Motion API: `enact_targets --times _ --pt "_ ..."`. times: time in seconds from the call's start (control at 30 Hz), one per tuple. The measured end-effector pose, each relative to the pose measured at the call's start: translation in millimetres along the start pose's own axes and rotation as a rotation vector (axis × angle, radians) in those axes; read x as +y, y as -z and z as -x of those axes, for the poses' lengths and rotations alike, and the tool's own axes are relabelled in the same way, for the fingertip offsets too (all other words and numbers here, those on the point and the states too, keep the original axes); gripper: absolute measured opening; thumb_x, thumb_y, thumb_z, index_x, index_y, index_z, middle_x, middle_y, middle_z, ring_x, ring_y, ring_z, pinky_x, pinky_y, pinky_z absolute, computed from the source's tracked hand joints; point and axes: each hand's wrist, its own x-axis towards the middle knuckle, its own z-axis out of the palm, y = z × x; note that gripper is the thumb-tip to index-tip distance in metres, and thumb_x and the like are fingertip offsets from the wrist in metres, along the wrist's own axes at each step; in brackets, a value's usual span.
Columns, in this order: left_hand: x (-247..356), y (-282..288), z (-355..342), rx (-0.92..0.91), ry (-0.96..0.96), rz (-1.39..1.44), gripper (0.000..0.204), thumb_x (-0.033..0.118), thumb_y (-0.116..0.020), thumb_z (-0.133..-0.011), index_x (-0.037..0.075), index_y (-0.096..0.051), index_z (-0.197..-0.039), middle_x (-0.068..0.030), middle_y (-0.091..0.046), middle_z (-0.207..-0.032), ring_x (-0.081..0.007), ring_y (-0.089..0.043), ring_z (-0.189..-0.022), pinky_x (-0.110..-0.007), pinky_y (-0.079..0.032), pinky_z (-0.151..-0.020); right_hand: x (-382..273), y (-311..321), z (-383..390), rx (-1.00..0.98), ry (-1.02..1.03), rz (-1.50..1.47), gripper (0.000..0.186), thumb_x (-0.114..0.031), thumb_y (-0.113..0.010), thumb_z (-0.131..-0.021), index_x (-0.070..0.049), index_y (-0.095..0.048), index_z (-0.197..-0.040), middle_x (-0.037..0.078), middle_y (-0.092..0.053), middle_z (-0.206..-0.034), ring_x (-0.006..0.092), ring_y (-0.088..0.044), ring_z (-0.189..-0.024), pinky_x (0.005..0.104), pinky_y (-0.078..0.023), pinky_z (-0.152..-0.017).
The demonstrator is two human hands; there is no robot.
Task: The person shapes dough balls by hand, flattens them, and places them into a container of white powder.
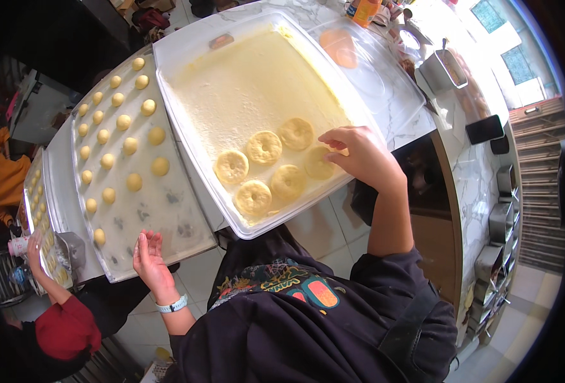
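Note:
Several flattened yellow dough rings [264, 147] with small centre holes lie in the near part of a large white plastic tub [231, 83]. My right hand [362, 156] hovers over the tub's right side, its thumb and fingers apart. Partly below it is a dough ring [319, 164], the one nearest to it; I cannot tell whether they touch. Over the near edge of a metal tray [187, 239], my left hand [154, 260] is held up open, holding nothing. Rows of round dough balls [130, 146] sit on that tray, with smudged marks in its near part.
Right of the tub lies a clear plastic lid [384, 83] on the marble counter. Farther right are a metal tin [443, 70] and a black phone [485, 130]. At left, a person in a red sleeve [68, 329] reaches toward another tray [37, 204] of dough pieces.

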Motion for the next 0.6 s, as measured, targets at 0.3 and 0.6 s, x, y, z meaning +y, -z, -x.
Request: enact_targets --times 0.3,0.6 --pt "7 -2 -2 -0.05 -0.016 0.029 0.029 0.02 -0.061 -0.087 -0.001 -0.057 -0.105 -0.0079 -0.06 -0.095 -0.018 -0.059 -0.088 -0.031 -0.047 -0.085 -8 -9 -5 -0.05 -0.055 0.151 0.023 -0.007 -0.068 -0.067 0.002 -0.064 -0.088 0.016 -0.064 -0.082 0.0313 -0.061 -0.081 0.0359 -0.048 -0.074" --pt "47 -68 6 -0.495 -0.226 0.095 0.021 0.013 -0.056 -0.09 -0.002 -0.06 -0.103 -0.0106 -0.064 -0.097 -0.0184 -0.062 -0.09 -0.031 -0.05 -0.085 -25 -10 9 0.042 0.296 0.118 0.022 -0.005 -0.067 -0.068 0.0 -0.06 -0.088 0.01 -0.062 -0.086 0.0272 -0.061 -0.08 0.0327 -0.048 -0.078"
